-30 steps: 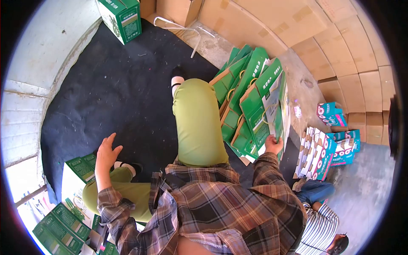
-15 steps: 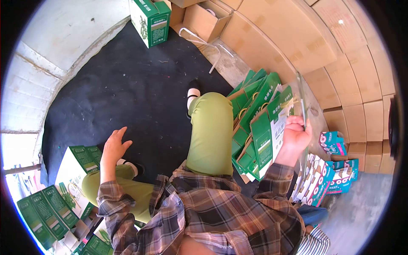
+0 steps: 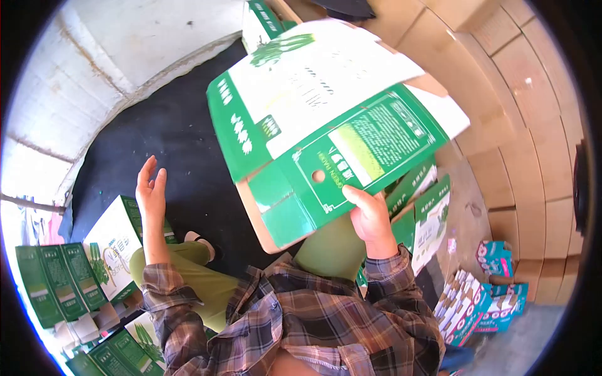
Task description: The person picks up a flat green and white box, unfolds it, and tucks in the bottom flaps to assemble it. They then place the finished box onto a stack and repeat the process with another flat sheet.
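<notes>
My right hand (image 3: 372, 216) grips the near edge of a large flattened green and white carton (image 3: 351, 147), thumb on its printed face. The carton is tilted above my knee and the black floor sheet, with a round hole in its green panel and a brown inner edge showing. My left hand (image 3: 151, 188) is raised to the left with its fingers apart, holding nothing, near a white and green box (image 3: 113, 241).
More flat green cartons (image 3: 426, 219) lean beside my knee on the right. Brown cardboard boxes (image 3: 539, 163) are stacked along the right side. Teal and white packs (image 3: 467, 307) lie at lower right. Green boxes (image 3: 53, 282) stand at lower left. A white wall (image 3: 125, 56) rises behind the black sheet (image 3: 169, 125).
The carton in my right hand, seen edge-on before, has swung left and now shows its printed face in front of me. My left hand has moved slightly up and left. The view has shifted.
</notes>
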`<state>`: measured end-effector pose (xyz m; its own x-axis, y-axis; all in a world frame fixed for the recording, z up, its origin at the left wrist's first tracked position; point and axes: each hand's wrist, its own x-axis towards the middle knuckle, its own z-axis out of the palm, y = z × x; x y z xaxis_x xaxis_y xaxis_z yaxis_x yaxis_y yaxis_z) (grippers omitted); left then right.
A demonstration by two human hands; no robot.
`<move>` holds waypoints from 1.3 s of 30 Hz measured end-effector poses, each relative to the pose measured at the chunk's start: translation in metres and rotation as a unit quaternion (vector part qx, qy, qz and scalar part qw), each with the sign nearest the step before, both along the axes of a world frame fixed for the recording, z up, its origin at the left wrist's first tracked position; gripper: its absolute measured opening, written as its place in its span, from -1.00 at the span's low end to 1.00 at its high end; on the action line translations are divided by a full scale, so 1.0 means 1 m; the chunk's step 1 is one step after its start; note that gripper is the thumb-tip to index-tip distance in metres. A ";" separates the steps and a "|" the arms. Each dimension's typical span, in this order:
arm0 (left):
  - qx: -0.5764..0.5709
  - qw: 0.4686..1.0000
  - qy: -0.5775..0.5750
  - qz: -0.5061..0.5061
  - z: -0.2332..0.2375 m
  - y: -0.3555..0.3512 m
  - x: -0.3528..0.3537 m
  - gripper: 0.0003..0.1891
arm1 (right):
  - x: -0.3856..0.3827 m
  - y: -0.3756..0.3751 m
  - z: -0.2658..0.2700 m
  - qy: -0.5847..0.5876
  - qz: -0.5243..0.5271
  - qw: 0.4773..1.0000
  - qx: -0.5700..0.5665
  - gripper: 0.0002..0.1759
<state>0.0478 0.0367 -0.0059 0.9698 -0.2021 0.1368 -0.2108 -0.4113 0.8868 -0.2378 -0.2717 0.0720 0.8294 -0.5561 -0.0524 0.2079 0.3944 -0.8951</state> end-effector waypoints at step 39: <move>-0.322 0.943 0.084 0.004 0.025 0.028 -0.023 -0.73 | 0.175 -0.083 -0.060 0.202 -0.079 0.965 -0.147 0.32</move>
<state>0.0251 0.0645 0.0191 0.9898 -0.1221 0.0732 -0.0444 0.2238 0.9736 -0.0627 -0.3545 0.0118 0.6773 -0.7145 -0.1751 -0.1454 0.1033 -0.9840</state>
